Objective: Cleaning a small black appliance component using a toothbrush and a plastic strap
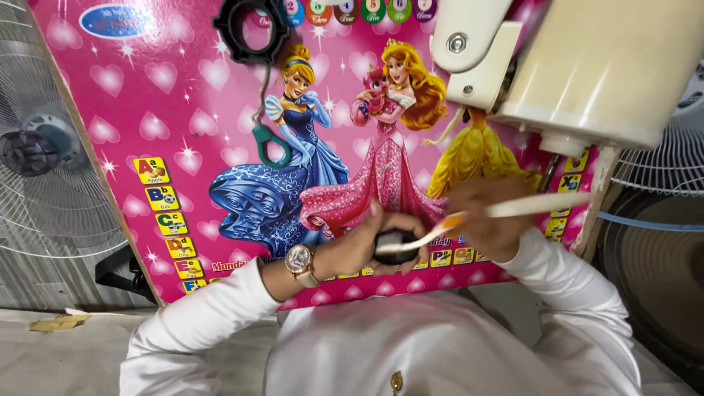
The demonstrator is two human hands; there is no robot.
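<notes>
Holding a small dark round part (396,246) low against the pink picture board (169,110), the left hand (370,246) keeps its grip wrapped around it. The right hand (488,216), blurred, pinches a pale brush (506,211) touching that part. Above, a cream motor housing (587,66) crowds in, cut off at the frame edge.

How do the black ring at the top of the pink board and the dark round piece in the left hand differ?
The black ring is open in the middle with a notched edge; the dark round piece looks solid. The ring lies free on the pink board, untouched; the piece is gripped by the left hand. The ring looks larger. Both are dark and round.
</notes>
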